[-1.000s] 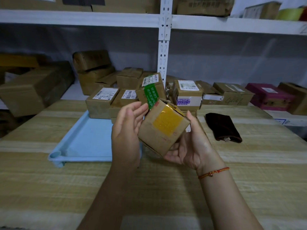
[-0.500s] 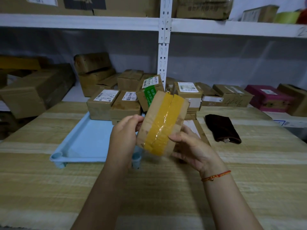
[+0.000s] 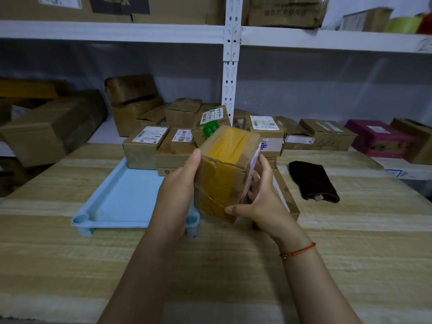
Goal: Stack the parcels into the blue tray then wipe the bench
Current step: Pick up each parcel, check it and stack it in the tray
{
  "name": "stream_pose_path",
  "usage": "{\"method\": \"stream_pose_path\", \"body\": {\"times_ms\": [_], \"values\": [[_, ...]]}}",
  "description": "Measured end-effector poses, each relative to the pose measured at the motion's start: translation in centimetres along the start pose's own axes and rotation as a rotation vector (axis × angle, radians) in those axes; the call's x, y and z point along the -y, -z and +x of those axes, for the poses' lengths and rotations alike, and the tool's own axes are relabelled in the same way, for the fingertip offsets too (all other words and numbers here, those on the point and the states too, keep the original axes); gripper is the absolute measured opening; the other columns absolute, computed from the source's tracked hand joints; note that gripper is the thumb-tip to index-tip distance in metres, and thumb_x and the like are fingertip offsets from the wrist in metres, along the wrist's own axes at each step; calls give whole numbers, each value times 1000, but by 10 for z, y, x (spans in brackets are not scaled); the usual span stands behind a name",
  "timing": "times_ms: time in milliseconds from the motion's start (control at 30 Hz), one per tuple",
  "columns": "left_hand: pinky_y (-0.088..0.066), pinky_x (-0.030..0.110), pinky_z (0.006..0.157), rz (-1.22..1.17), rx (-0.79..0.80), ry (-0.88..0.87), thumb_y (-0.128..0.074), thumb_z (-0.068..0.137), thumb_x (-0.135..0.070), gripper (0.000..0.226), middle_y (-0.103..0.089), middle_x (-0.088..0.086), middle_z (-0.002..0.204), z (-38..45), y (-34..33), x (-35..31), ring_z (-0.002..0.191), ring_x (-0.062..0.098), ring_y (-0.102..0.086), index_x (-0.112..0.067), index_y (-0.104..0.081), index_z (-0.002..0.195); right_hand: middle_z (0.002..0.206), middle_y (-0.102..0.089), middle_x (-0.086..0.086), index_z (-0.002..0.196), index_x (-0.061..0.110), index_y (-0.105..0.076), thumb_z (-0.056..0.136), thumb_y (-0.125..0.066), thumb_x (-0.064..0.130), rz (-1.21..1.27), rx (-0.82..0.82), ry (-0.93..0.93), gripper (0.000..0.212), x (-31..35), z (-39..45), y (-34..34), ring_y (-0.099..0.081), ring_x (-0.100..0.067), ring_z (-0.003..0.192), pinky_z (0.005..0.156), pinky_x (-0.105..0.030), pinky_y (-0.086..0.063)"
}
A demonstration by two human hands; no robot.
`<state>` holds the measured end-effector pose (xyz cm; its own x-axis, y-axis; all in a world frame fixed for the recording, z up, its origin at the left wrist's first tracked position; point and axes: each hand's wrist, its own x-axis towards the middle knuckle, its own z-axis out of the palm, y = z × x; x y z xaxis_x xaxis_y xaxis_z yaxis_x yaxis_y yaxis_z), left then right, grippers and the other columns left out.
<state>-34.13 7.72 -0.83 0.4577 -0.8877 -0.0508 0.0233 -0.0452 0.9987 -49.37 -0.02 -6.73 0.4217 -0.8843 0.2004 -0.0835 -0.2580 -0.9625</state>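
Note:
Both hands hold a small cardboard parcel (image 3: 224, 174) sealed with yellow tape, raised above the bench beside the near right corner of the blue tray (image 3: 121, 202). My left hand (image 3: 180, 183) grips its left side, thumb up along the edge. My right hand (image 3: 259, 202) grips its right side, thumb across the lower front. Several labelled parcels (image 3: 145, 148) stand stacked at the tray's far end. A flat parcel (image 3: 284, 192) lies on the bench behind my right hand. A dark brown cloth (image 3: 313, 181) lies on the bench to the right.
The wooden bench (image 3: 350, 242) runs up to white shelving (image 3: 230, 66). More cardboard boxes (image 3: 327, 134) sit on the shelf behind, with a magenta box (image 3: 376, 139) at the right and a large box (image 3: 46, 129) at the left.
The parcel has been turned in my hands, so its taped face runs over the top, and lifted slightly. My right hand shifted from under the box to its right side.

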Motion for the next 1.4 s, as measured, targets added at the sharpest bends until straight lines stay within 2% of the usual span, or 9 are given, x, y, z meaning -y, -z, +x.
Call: {"method": "stream_pose_path", "body": {"times_ms": [100,267,433,667,900,1000,1100,1200,1400], "values": [[-41,36,89,-10,36,10,-48,85,-69,51,-62,-13,111,0,-1,3,103,7,-55,-33,-57,119,156,-18,19,142,61,3,43,-94,36,-98,-36,61,141,0,-3,-5,-24,-12,146,111,-49,-40],[-49,29,76,-126,68,-11,-59,91,-45,14,-66,-17,95,-3,-5,4,85,-5,-60,-31,-62,96,158,-6,21,151,39,17,56,-93,36,-258,-103,134,145,1,-5,-13,-11,-1,146,120,-38,-27],[-46,51,100,-281,12,52,-53,97,-36,26,-64,0,120,4,-1,5,114,16,-58,-22,-59,118,149,-4,34,151,39,16,61,-91,36,-300,-84,145,140,10,-7,-12,-7,3,143,121,-38,-21],[-50,55,94,-410,-54,86,-45,102,-33,38,-60,13,129,9,1,10,121,27,-56,-12,-51,134,160,-5,22,151,42,15,60,-90,41,-310,-84,167,139,14,-3,-11,-7,-5,149,120,-49,-22],[-47,53,100,-375,-73,12,-43,103,-28,36,-60,11,129,10,0,15,118,24,-58,-13,-49,134,151,-18,28,153,40,-3,61,-81,60,-150,-70,132,122,12,-6,-10,-21,5,139,112,-28,-31],[-47,51,101,-319,-82,-37,-43,103,-32,35,-59,8,130,10,1,17,119,23,-57,-17,-49,133,157,-25,17,154,35,-17,64,-75,65,-181,-112,148,111,12,-5,-9,-27,0,142,112,-31,-36],[-48,48,101,-285,-97,-74,-43,100,-46,41,-61,3,128,11,4,18,117,17,-58,-20,-47,131,152,-32,16,153,34,-24,79,-75,46,-260,-150,174,91,12,-3,-6,-32,-1,138,109,-27,-38],[-50,40,98,-265,-80,-118,-43,91,-62,54,-64,-2,124,10,7,18,113,10,-62,-25,-47,130,147,-35,14,150,37,-29,86,-70,35,-334,-235,164,76,10,1,-5,-34,-10,137,109,-39,-39],[-48,23,80,-107,-22,-65,-54,66,-72,82,-64,-8,113,11,11,13,106,8,-61,-21,-49,129,130,-34,10,150,38,-26,91,-63,38,-385,-267,97,70,17,8,-17,-40,-1,115,95,-27,-44]]}}
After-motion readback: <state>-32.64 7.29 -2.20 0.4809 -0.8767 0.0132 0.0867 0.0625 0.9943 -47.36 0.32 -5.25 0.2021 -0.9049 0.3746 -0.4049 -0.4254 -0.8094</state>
